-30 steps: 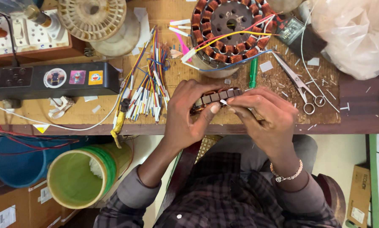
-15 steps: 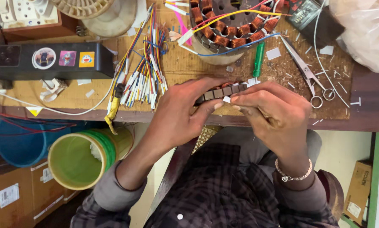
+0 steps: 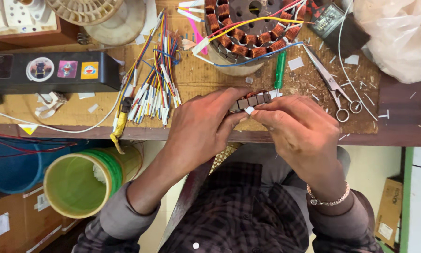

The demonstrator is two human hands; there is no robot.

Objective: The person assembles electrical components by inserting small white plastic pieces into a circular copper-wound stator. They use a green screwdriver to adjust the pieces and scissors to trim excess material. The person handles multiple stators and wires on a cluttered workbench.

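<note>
Stator segment (image 3: 251, 100), a short dark strip of blocky teeth, sits pinched between both hands right at the front edge of the desk (image 3: 398, 117). Left hand (image 3: 201, 129) has its fingers curled closed around the strip's left end, thumb tucked underneath. Right hand (image 3: 301, 129) is closed on the right end, fingertips pressing a small white slip against the strip's lower edge; a beaded bracelet (image 3: 330, 199) rides on that wrist.

Just behind the strip there's a green-handled screwdriver (image 3: 279, 69) lying upright-ish on the desk, and past that a round motor stator (image 3: 252, 26) with copper windings and red, yellow and blue leads running off it. Scissors (image 3: 332, 86) lie to the right of it, with white paper scraps scattered around. Further right, a crumpled clear plastic bag (image 3: 398, 37).

To the left of the hands is a fanned-out bundle of coloured wires (image 3: 152, 89) with white sleeved ends. Beyond those, a black box (image 3: 51, 70) with three stickers on its face, and a cream plastic spool (image 3: 98, 14) behind it.

Below the desk edge on the left, a green bucket (image 3: 79, 182) sits beside a blue one (image 3: 13, 164).
</note>
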